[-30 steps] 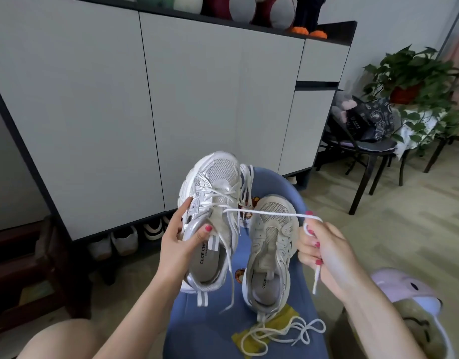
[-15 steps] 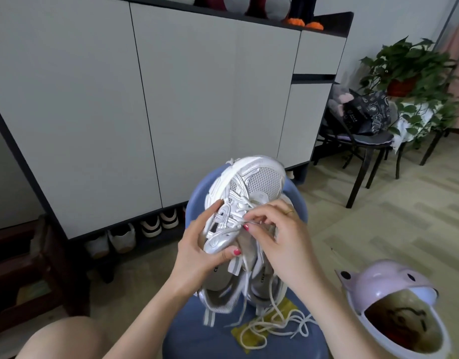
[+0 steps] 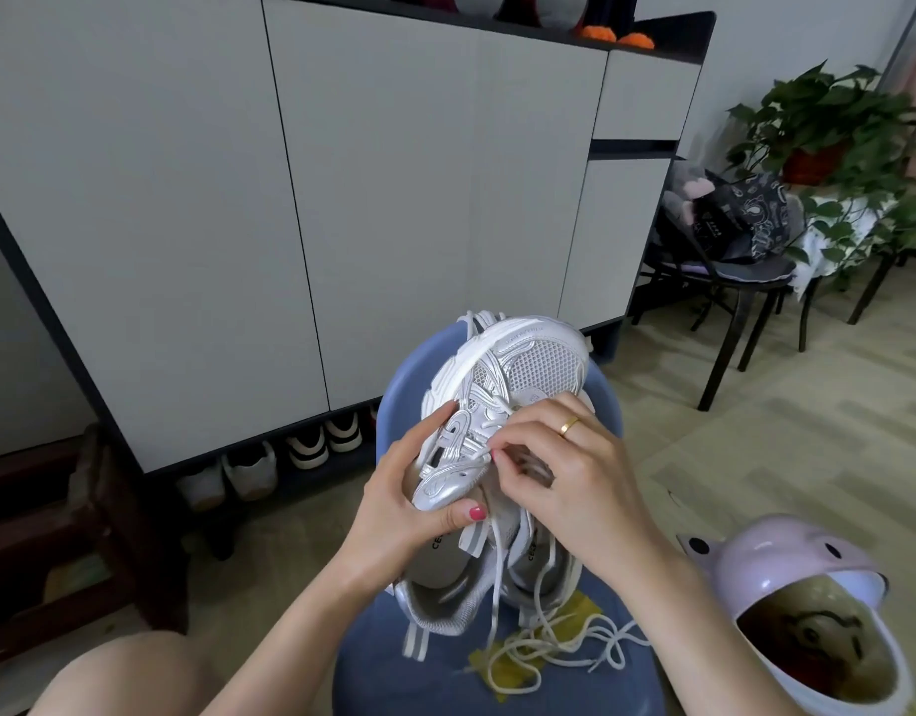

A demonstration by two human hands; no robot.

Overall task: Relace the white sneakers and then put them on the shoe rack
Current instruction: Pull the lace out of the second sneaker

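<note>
Lacing held sneaker, mid-eyelets.
Left hand [image 3: 409, 503] gripping white sneaker [image 3: 502, 405] by its side, toe up and away; right hand [image 3: 559, 467] pinching lace [image 3: 484, 459] at eyelet row, nearer the work. Second sneaker [image 3: 541, 565] behind on blue stool [image 3: 435, 679]; loose laces trailing near stool's front edge; shoe rack [image 3: 290, 457] ahead-left.

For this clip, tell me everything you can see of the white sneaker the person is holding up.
The held sneaker is white with silver overlays, a mesh toe panel and a thick white sole, partly laced. It is tilted toe-up above the blue chair. The left hand grips its side, thumb on the silver collar. The right hand pinches a white lace at an eyelet. Loose lace ends hang down to the seat. A second sneaker lies mostly hidden behind it.
</note>
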